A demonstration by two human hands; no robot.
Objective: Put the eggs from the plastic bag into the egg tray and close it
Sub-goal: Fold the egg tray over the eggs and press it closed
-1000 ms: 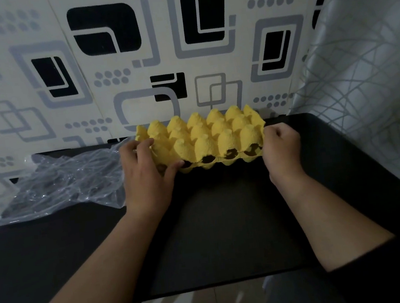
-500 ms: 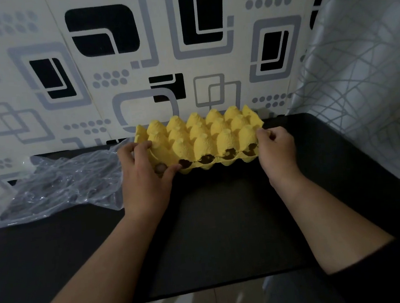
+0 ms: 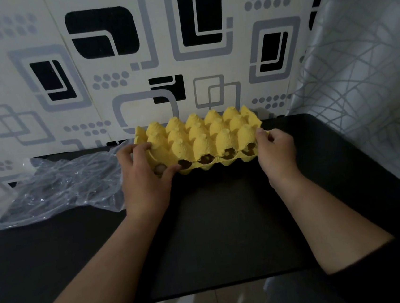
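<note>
A yellow egg tray (image 3: 202, 138) lies at the back of the black table (image 3: 221, 223), its bumpy lid folded down over the base. Dark gaps show along the front seam. My left hand (image 3: 145, 179) grips the tray's left end, thumb under the front edge, and one egg (image 3: 159, 168) peeks out beside the thumb. My right hand (image 3: 275, 153) pinches the tray's right end. The clear plastic bag (image 3: 59, 188) lies crumpled and flat to the left of the tray.
A patterned wall (image 3: 183, 54) stands right behind the tray. A grey patterned curtain (image 3: 364, 84) hangs along the right side of the table. The table's front edge runs just below my forearms.
Both hands have shifted slightly along the tray's ends; the right hand moved from a closed fist beside the tray to pinching its right edge. The lid stays down.
</note>
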